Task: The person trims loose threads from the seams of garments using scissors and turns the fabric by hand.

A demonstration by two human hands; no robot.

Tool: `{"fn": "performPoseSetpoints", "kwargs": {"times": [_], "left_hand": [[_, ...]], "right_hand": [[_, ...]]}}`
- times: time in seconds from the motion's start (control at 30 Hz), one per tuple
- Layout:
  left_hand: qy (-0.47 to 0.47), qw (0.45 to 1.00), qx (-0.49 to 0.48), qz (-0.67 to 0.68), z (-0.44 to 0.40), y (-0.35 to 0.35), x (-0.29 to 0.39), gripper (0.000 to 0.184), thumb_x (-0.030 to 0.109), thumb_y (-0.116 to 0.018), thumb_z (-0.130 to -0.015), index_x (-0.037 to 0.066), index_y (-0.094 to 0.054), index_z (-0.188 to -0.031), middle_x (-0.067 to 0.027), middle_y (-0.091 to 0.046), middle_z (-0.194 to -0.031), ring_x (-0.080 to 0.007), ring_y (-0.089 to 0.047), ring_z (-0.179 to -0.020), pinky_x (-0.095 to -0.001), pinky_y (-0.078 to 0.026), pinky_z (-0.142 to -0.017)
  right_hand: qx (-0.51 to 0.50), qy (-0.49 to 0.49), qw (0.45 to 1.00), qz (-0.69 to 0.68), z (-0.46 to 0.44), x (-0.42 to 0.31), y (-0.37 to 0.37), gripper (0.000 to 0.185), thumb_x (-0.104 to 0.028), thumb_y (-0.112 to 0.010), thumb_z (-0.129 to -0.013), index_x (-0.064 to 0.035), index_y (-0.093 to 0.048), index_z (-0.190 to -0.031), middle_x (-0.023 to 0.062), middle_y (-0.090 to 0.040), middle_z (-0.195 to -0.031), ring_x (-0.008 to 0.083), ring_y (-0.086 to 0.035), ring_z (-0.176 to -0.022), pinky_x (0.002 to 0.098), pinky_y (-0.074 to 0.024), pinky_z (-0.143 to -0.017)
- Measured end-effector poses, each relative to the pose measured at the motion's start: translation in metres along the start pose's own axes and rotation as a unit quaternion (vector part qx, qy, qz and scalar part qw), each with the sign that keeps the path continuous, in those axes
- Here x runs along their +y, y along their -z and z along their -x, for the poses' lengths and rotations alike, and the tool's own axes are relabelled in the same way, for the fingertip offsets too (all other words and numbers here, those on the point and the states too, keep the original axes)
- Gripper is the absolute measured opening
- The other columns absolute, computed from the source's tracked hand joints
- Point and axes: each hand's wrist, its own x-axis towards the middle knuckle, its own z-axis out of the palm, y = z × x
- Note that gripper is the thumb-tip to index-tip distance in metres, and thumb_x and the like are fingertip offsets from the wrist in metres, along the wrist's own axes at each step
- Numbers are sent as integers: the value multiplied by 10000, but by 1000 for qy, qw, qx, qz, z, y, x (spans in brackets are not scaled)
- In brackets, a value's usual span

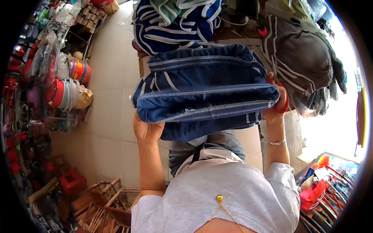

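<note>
Head cam: blue garment [175,103] sits between both hands, long axis left to right, neither hand nearer. Left hand [148,131] grips its near left end, fingers hidden; right hand [274,113] clamps the right end, wearing a red loop [286,104], scissors handle maybe.

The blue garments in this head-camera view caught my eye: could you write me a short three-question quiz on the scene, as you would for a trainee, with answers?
1. Multiple choice: on which wrist is the silver bracelet?
A) Left
B) Right
C) Both
2. True or false: only the left hand touches the blue garments.
3. Fill in the blank: the dark gray garment, over at the person's right, has ____ stripes.

Key:
1. B, the right wrist.
2. False: the left hand and the right hand hold the blue garments at opposite ends.
3. White.
</note>
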Motion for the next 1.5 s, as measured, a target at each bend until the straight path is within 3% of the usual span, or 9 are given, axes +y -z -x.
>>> {"fn": "performPoseSetpoints", "kwargs": {"times": [0.2,0.27,0.4,0.8,0.97,1.2,1.33,1.47,1.5], "left_hand": [[-107,994,29,-8,-4,-29,15,394,184,-361,-1006,1,-412,-1351,-168,-439,-1402,-332,-444,-1280,-597,-243,-1099],[-85,996,-32,11,-14,-35,8,339,96,-425,-980,15,-478,-1305,-135,-561,-1287,-242,-524,-1217,-482,-383,-1060],[-86,996,-16,31,-31,-33,-2,320,108,-435,-979,20,-505,-1278,-130,-576,-1266,-245,-552,-1181,-453,-434,-1020],[-116,991,15,-67,-8,-22,3,313,120,-448,-976,19,-512,-1266,-128,-574,-1268,-262,-541,-1191,-482,-414,-1034],[-105,989,13,-106,-2,-34,-4,340,100,-434,-977,15,-469,-1305,-136,-539,-1308,-260,-536,-1197,-482,-413,-1041],[-118,974,42,-188,-44,-30,-36,440,-27,-459,-936,83,-421,-1360,-152,-579,-1234,-214,-612,-1088,-381,-520,-953],[-150,924,146,-321,-55,-10,-33,424,8,-461,-947,60,-401,-1363,-169,-516,-1297,-230,-610,-1082,-376,-523,-948],[-237,722,205,-617,-41,-29,-46,362,41,-533,-918,36,-482,-1276,-112,-525,-1213,-177,-579,-1013,-285,-527,-819],[-320,558,149,-751,-39,-28,-44,372,34,-554,-902,32,-486,-1268,-109,-518,-1218,-166,-562,-980,-278,-503,-791]], "right_hand": [[-92,59,980,-163,-11,-41,25,310,-94,-445,-935,-57,-512,-1235,-20,-430,-694,67,-421,-533,199,-344,-486],[-121,52,983,-128,-9,-37,25,330,-138,-468,-941,-46,-483,-1258,-13,-430,-697,76,-427,-541,193,-330,-487],[-102,86,929,346,4,-11,-7,353,-182,-575,-913,2,-487,-1201,41,-564,-751,71,-496,-599,184,-381,-535],[-18,119,642,757,-10,44,-44,411,-95,-758,-721,-123,-566,-1083,121,-624,-823,288,-610,-695,317,-469,-637],[-32,40,876,480,-10,-7,-40,471,112,-667,-707,-54,-530,-1126,2,-563,-779,59,-535,-710,184,-431,-608],[39,144,780,608,-41,-64,-27,412,58,-615,-725,-17,-533,-1121,11,-555,-767,47,-489,-660,185,-375,-531],[23,118,777,618,-66,-48,22,401,27,-629,-731,-8,-531,-1118,29,-567,-779,56,-487,-657,203,-375,-519],[71,153,768,618,-55,-43,22,406,-21,-675,-741,-3,-529,-1120,41,-583,-801,67,-500,-662,217,-393,-542],[74,158,758,628,-52,-43,25,427,-53,-716,-768,-12,-520,-1144,40,-588,-803,76,-509,-680,200,-398,-574]]}}
